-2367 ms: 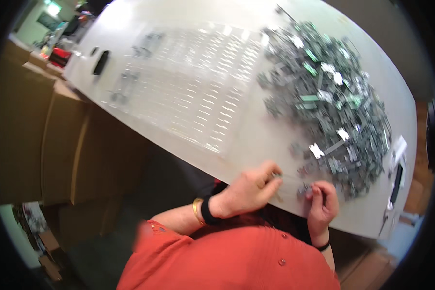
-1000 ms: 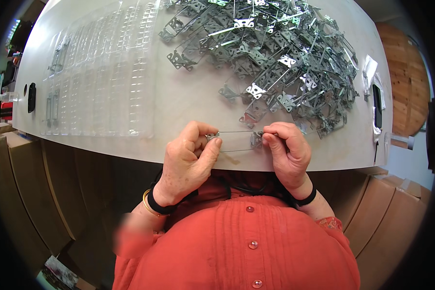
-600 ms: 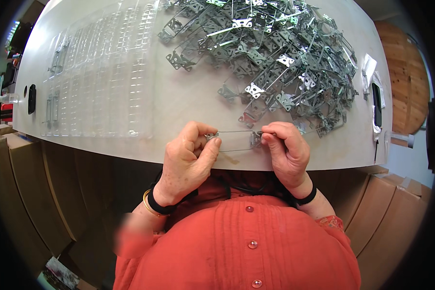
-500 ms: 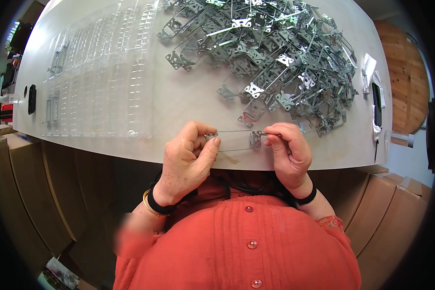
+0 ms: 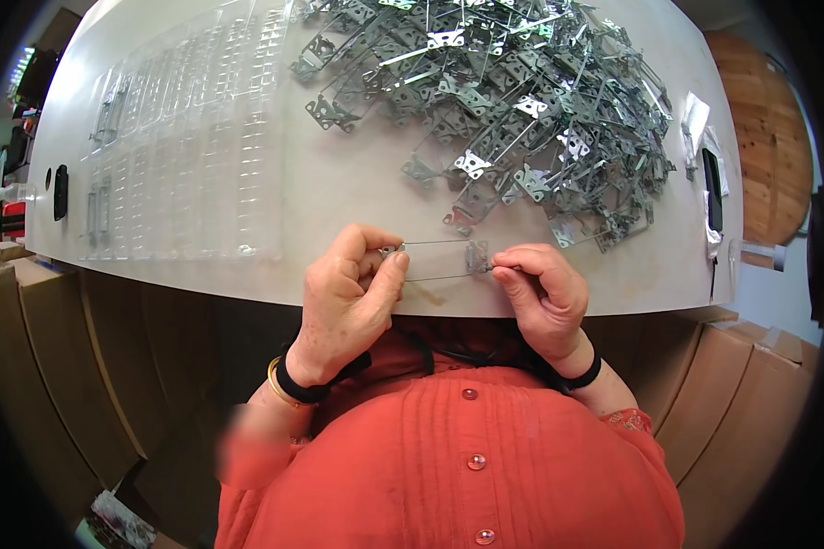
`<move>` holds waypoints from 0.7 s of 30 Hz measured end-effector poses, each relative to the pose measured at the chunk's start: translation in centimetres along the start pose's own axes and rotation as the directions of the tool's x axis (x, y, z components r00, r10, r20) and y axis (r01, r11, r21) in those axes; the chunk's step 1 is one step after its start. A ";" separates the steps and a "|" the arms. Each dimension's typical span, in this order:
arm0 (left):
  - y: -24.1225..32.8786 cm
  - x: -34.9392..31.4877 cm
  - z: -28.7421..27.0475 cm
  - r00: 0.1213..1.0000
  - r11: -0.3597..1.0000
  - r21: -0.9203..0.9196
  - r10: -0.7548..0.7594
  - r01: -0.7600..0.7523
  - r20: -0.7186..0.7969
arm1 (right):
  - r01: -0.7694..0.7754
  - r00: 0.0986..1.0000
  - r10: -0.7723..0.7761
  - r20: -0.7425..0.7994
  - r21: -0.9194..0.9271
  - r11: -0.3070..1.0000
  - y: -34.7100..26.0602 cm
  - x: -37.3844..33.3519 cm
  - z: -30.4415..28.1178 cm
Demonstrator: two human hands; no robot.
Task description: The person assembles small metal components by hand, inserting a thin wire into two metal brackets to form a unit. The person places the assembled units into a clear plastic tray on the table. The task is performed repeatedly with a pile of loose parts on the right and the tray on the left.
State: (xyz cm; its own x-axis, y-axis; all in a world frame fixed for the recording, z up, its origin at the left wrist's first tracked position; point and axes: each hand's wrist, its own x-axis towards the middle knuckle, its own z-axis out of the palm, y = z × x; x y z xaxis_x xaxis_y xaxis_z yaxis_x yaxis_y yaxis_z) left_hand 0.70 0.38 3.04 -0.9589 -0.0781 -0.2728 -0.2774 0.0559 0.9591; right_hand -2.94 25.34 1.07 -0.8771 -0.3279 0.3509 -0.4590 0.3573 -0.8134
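Note:
Near the front edge of the table I hold a metal wire bracket (image 5: 477,257), two thin parallel wires running between small stamped end plates. My left hand (image 5: 350,297) pinches its left end between thumb and fingers, hiding most of that plate. At the other end, the fingertips of my right hand (image 5: 549,297) are closed on a thin dark rod-like piece (image 5: 504,267). Its tip meets the right end plate; whether it is part of the bracket or separate I cannot tell. Beyond my hands lies a large heap of similar metal brackets (image 5: 522,105).
Clear plastic trays (image 5: 183,156) with rows of slots lie on the left of the white table (image 5: 339,174), a few brackets in their left slots. A black object (image 5: 60,192) is at the left edge. On the right are a dark phone-like object (image 5: 712,192) and crumpled wrapping (image 5: 696,123).
Both hands and the bracket have shifted slightly in the picture, my left hand a little leftward. My right fingertips are turned somewhat differently around the thin piece. Both grips stay closed.

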 end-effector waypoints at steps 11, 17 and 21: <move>-0.8 0.1 -0.3 0.999 0.999 0.023 0.038 -0.039 0.039 | -0.006 1.000 0.006 0.006 -0.016 1.000 0.0 0.0 0.0; -1.0 0.1 -0.5 0.997 0.997 0.049 0.065 -0.067 0.036 | 0.000 1.000 0.000 0.006 0.003 1.000 0.0 -0.1 0.1; -1.3 0.2 -0.4 0.996 0.994 0.059 0.086 -0.088 0.031 | 0.018 1.000 -0.018 0.024 -0.021 1.000 0.1 -0.1 -0.1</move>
State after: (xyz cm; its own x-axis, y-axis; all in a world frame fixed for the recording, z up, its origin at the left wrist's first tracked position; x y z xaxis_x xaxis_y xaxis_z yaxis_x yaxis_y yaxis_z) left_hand 0.92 -0.12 1.82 -0.9807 -0.0418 -0.1911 -0.1948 0.1213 0.9733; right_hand -2.95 25.50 1.04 -0.8652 -0.3555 0.3537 -0.4777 0.3696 -0.7970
